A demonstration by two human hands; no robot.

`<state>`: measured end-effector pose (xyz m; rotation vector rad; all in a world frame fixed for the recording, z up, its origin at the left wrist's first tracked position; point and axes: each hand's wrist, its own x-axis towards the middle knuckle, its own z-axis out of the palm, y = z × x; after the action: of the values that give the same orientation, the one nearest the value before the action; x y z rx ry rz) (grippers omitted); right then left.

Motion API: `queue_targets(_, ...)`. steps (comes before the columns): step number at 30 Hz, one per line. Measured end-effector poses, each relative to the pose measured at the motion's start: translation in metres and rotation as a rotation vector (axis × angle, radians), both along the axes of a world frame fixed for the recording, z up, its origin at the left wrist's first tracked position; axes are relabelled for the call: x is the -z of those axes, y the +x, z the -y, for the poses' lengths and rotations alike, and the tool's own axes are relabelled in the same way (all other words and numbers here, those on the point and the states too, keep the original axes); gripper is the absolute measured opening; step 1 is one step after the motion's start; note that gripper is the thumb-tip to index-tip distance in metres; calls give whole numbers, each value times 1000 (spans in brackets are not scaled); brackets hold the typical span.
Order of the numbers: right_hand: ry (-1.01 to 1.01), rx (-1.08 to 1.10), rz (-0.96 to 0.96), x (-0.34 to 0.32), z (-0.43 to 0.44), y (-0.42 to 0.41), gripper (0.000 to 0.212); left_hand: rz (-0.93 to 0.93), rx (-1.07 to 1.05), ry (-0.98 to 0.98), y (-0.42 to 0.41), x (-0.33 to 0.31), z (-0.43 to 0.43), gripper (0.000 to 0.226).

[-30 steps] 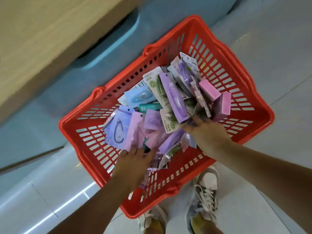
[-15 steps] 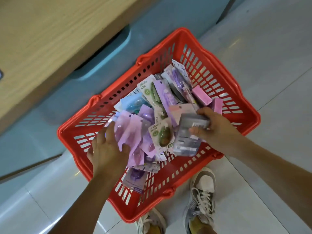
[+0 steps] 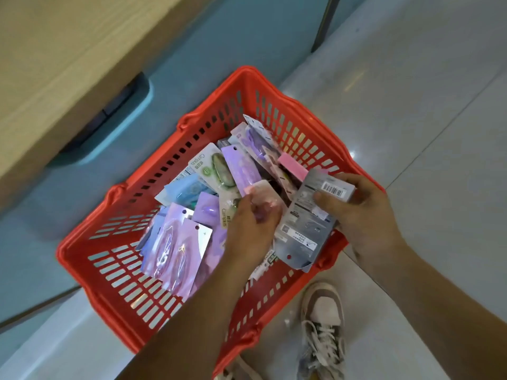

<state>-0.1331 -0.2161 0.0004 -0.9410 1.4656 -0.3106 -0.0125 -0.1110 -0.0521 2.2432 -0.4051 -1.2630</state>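
packet heap (image 3: 189,242): left loose in the red basket (image 3: 82,259) on the floor; most of it is judged not yet picked through.
grey stack (image 3: 304,223): held over the basket's near edge, gripped by the curled right hand (image 3: 365,215).
pink packet (image 3: 263,193): pinched atop the heap by the left hand (image 3: 252,229); not yet added to the stack.

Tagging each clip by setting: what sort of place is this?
Likely a stationery shop. A red shopping basket on a tiled floor, beside a wood-topped fixture, holds carded packs with hang holes; the grey pack in the right hand bears a barcode, the left hand pinches a pink pack.
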Motion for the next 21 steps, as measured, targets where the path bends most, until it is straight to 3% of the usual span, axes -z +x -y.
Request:
queue_targets(5,-68,55,-4,-12,10,-19,25,411,388,223,-7,17,29,90)
queue_targets(7,-109,15,5,-17,14,-25,17,476,397,292,5,13,35,96)
queue_targets(11,-106,-188,-81,-21,18,-29,18,486,288,260,24,11,31,77)
queue_targets(14,-129,-460,-188,-25,16,-30,30,486,149,253,33,10,26,92)
queue_targets(18,-272,-955,-347,-33,11,-34,50,284,-158,177,30,7,18,107)
queue_targets(21,-398,-1061,-470,-37,5,-33,48,153,-311,121,27,5,9,105)
